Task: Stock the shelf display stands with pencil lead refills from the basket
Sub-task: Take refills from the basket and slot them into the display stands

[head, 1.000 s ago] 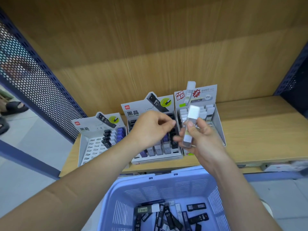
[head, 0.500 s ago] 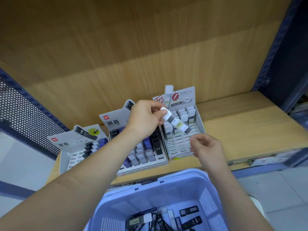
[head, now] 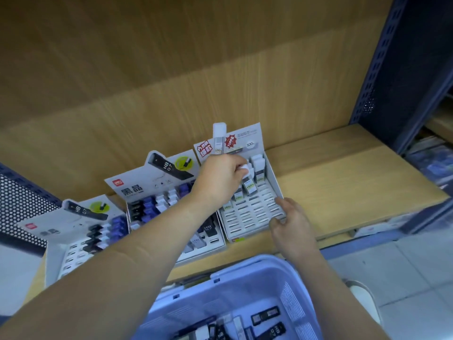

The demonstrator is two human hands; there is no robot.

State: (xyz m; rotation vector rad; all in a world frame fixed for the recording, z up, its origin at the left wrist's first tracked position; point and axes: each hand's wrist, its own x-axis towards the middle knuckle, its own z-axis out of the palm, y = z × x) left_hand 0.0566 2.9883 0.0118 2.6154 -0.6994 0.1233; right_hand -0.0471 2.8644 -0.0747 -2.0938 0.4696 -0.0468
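Three grey display stands sit in a row on the wooden shelf. My left hand (head: 220, 180) reaches into the right stand (head: 252, 212) and pinches the white cap of a lead refill (head: 247, 180) standing in a slot among other white-capped refills. My right hand (head: 289, 224) grips the front right corner of that stand. The middle stand (head: 152, 187) and the left stand (head: 73, 231) hold black, purple and white refills. Below, the blue plastic basket (head: 245, 290) holds several loose refills, mostly black (head: 266, 315).
The wooden shelf (head: 343, 187) stretches to the right of the stands. A dark blue perforated upright (head: 392, 82) bounds it on the right and a perforated panel (head: 22, 207) on the left. A wooden back panel rises behind.
My left hand has carried the refill from mid-air down into the right stand. My right hand has moved to the stand's front right corner. The view has shifted right.
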